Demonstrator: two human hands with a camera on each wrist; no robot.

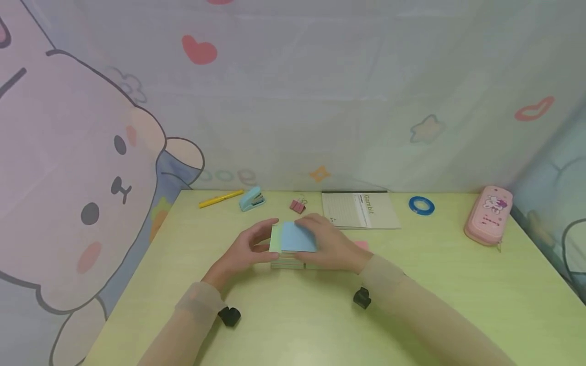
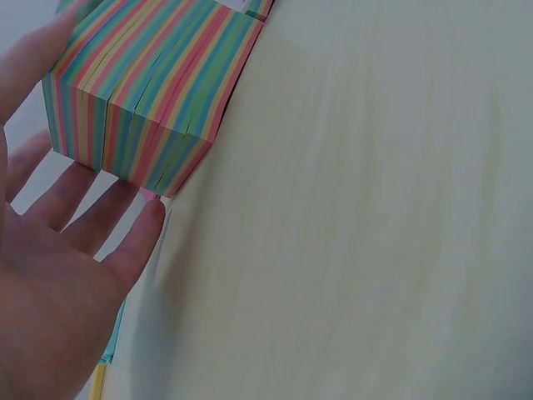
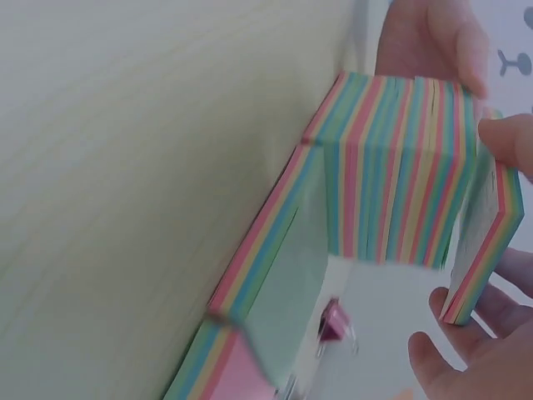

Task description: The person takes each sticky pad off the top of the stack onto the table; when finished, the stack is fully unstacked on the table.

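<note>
Blue-topped pad [image 1: 295,236], pinched in the right hand's [image 1: 331,243] grip, tilts just above the striped stack [image 3: 383,192], best squared to it while the left hand [image 1: 244,250], loosely spread at that stack's side, steadies it.

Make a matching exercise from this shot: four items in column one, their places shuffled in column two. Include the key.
Items
1. Blue-topped pad
2. Tape roll
3. Tall striped stack
4. Binder clip

Places
A. Standing on the table, next to the lower pads
B. Between the stapler and the notebook in the head view
C. Held in the right grip
D. Between the notebook and the pencil case in the head view

Pairs: 1-C, 2-D, 3-A, 4-B
</note>
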